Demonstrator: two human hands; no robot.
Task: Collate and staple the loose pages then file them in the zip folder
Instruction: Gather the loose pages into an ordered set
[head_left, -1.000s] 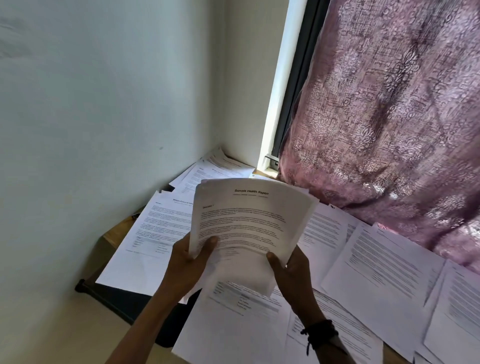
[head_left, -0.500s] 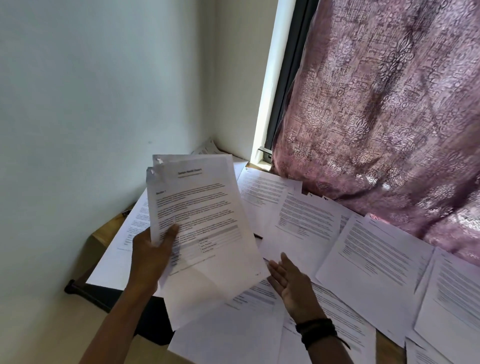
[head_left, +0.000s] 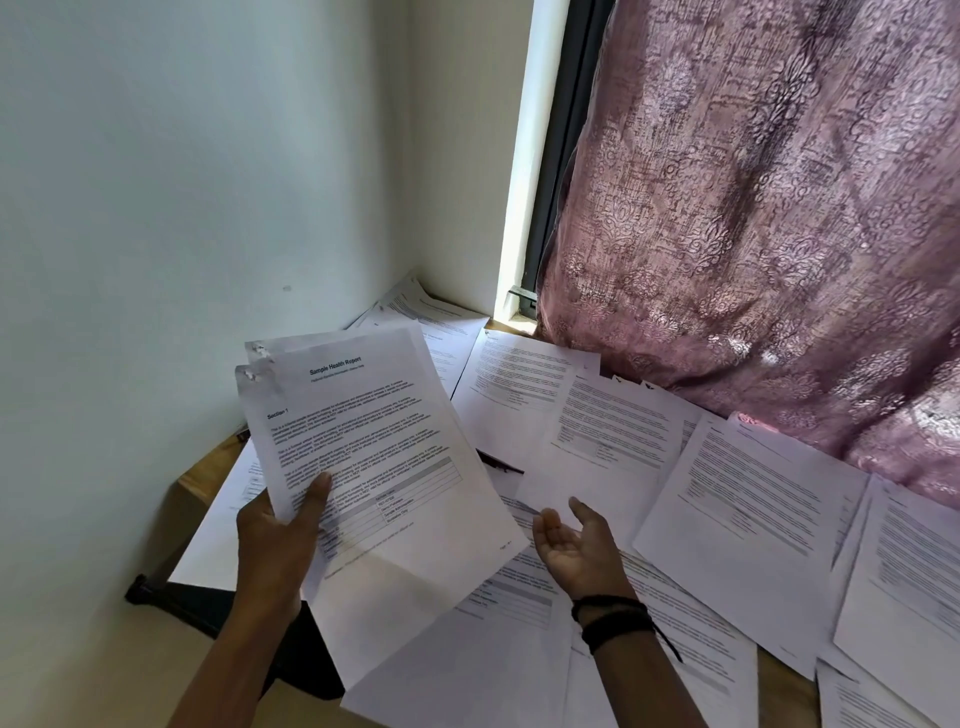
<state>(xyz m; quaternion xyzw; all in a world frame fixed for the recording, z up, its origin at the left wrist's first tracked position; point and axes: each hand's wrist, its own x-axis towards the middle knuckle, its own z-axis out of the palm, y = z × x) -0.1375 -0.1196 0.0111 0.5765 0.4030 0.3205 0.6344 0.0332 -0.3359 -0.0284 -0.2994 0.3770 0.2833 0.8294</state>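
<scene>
My left hand (head_left: 280, 540) grips a stack of white printed pages (head_left: 374, 467) headed "Sample Health Report", thumb on top, tilted above the wooden bench (head_left: 205, 475). My right hand (head_left: 576, 551), black bands (head_left: 615, 621) at the wrist, hovers palm-up, fingers loose, holding nothing. Beyond, loose white printed sheets (head_left: 753, 493) overlap across the bench, reaching a mauve patterned curtain (head_left: 753, 234).

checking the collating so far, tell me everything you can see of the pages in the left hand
The pages are white printed paper, at least two sheets, fanned so two marked top-left corners show apart. The front one reads "Sample Health Report", then "Section 1", text blocks and a grey-headed table low down. They are held up, tilted, above loose sheets on the desk. The left hand grips their lower left edge, thumb on front; the right hand is open beside them, not touching.
</scene>
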